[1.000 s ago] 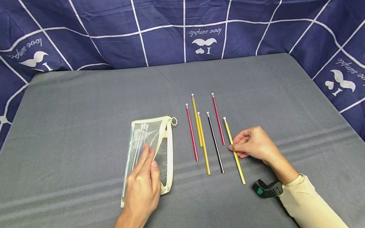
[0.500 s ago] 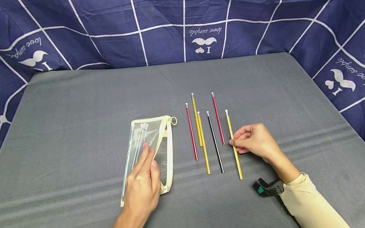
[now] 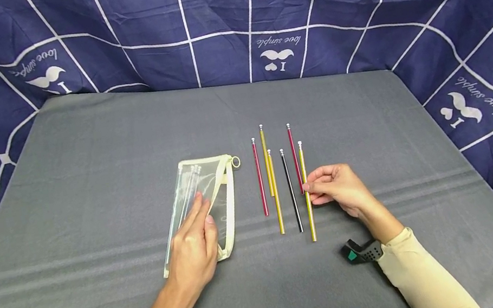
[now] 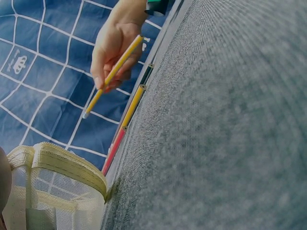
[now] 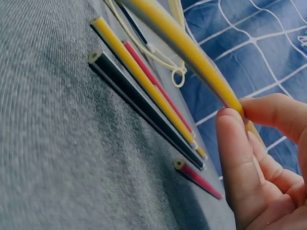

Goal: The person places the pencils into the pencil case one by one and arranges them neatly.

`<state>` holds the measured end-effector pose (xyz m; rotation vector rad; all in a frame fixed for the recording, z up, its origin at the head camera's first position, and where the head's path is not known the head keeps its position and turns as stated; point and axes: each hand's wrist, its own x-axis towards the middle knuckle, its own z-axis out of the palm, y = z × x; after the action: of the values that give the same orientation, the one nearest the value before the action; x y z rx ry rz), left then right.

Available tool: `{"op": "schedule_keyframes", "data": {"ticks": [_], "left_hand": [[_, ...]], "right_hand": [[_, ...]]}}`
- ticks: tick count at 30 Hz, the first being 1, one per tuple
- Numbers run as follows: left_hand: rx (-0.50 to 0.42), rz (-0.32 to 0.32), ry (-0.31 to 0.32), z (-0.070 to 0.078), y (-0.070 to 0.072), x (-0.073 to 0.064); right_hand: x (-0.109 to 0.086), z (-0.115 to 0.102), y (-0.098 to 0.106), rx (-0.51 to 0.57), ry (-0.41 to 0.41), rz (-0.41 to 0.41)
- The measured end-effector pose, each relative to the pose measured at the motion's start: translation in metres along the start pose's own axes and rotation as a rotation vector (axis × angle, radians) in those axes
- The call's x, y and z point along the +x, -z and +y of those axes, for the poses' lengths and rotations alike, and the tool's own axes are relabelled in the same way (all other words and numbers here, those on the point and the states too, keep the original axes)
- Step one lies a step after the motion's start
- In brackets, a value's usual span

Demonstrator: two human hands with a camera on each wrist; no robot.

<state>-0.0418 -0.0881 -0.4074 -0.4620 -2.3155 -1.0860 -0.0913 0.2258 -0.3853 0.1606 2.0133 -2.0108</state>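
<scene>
My right hand [image 3: 336, 190] pinches a yellow pencil [image 3: 312, 222] between thumb and fingertips. In the left wrist view this pencil [image 4: 118, 65] is raised above the table, its eraser end pointing down-left. My left hand [image 3: 194, 248] rests with fairly straight fingers on a clear zip pouch [image 3: 224, 218] with cream edging, its thumb beside the gaping opening. Several pencils show through the plastic along the pouch's left side. Between the hands lie a black pencil [image 3: 292, 195], two yellow ones including a nearer pencil [image 3: 276, 198], and two red ones, the left red pencil [image 3: 260, 179] and right red pencil [image 3: 293, 151].
The grey cloth-covered table [image 3: 101, 146] spreads around the pouch and pencils. A navy curtain [image 3: 212, 17] with white lines hangs behind and at both sides. A ring-shaped zip pull [image 3: 235, 162] sits at the pouch's far right corner.
My right hand has lifted the yellow pencil off the table and carried it slightly away from me and left, beside the right red pencil. My left hand stays on the pouch.
</scene>
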Motion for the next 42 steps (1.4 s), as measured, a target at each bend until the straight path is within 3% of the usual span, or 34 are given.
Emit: {"op": "schedule_keyframes", "data": {"ticks": [23, 42], "left_hand": [[0.004, -0.004, 0.002, -0.001, 0.0, 0.0], [-0.004, -0.002, -0.002, -0.001, -0.001, 0.0]], "right_hand": [[0.022, -0.004, -0.016, 0.135, -0.006, -0.071], [0.036, -0.008, -0.047, 0.192, -0.041, -0.12]]}}
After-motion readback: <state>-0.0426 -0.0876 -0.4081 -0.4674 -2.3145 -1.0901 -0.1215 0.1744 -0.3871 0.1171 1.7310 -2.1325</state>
